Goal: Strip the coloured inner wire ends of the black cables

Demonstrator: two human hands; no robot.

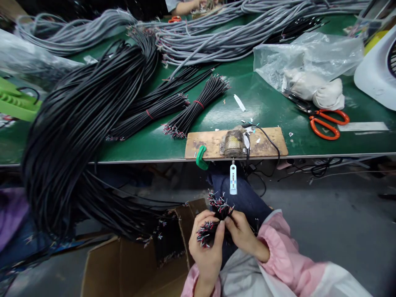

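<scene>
Over my lap, my left hand (208, 243) is wrapped round a bundle of short black cables (222, 211), whose stripped ends show red and white wires. My right hand (243, 231) pinches the same bundle from the right side, with thumb and fingers pressed against it. Some ends point up past the hands, and others stick out within the left hand's grip. Just above the hands, a small light-blue tool (233, 179) hangs from a motor-like block (234, 142) on a wooden board (198, 142).
Two tied black cable bundles (199, 103) lie on the green table (216, 119). A long black cable hank (77, 107) droops over the edge towards a cardboard box (108, 264). Grey cables (216, 45), orange-handled scissors (324, 119), a plastic bag (303, 53) and a green clip (201, 158) are around. A co-worker's arm (185, 6) shows behind.
</scene>
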